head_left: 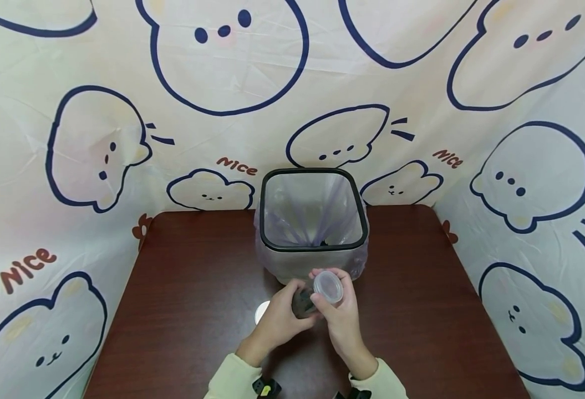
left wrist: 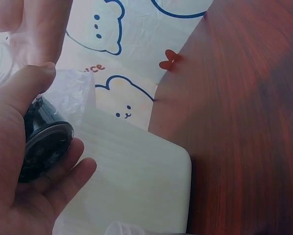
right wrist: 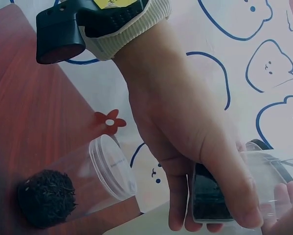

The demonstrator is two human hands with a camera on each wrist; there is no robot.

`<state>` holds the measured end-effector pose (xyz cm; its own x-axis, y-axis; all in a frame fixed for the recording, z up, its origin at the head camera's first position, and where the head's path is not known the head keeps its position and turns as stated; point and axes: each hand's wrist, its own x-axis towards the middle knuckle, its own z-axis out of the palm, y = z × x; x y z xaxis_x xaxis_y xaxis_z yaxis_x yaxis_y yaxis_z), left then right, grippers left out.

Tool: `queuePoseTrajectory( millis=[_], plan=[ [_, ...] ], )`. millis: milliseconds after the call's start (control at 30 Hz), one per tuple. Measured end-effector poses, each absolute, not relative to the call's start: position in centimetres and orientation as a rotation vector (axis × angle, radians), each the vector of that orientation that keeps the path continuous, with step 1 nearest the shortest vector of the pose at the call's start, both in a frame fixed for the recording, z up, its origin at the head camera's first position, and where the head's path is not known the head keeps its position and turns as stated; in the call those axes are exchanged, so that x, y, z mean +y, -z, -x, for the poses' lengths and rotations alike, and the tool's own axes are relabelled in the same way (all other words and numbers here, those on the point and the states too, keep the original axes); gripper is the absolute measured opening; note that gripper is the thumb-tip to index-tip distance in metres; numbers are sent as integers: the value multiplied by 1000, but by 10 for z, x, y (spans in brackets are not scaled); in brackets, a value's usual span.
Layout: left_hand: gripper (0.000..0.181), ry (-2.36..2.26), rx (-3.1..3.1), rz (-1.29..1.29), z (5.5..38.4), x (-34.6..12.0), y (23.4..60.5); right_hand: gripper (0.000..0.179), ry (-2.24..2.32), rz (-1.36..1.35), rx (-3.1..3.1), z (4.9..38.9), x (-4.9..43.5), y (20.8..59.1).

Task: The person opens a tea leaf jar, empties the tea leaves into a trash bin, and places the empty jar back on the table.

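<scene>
Pale sleeves (head_left: 233,379) lie nearest us; the left hand (head_left: 281,318) and right hand (head_left: 344,316) grasp a dark-ended jar (head_left: 329,285), before the bin (head_left: 297,261) near the table's (head_left: 192,271) back edge. We judge a left-hand nudge could topple the leaf jar (right wrist: 80,181) beside it.

bin (head_left: 314,249) blocking just beyond the fingers (head_left: 342,273), free room rightward over table (head_left: 412,266)

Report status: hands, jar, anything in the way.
Left hand grips jar, dark end; right hand, clear end. Bin close beyond; second jar to the left. Nothing visibly blocking.
</scene>
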<state>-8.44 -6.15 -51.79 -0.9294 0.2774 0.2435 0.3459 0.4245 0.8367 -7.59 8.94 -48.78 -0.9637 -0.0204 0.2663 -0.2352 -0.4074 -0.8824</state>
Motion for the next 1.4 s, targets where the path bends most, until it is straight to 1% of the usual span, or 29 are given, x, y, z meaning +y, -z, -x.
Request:
queuePoseTrajectory(
  millis=[700,1400],
  plan=[
    [49,1549,-2659,585,84,-66,517,42,-2494,-374,-1724,75,93,489],
    [48,1581,-2676,586,85,-69,515,44,-2510,-407,-1757,75,97,488]
  ],
)
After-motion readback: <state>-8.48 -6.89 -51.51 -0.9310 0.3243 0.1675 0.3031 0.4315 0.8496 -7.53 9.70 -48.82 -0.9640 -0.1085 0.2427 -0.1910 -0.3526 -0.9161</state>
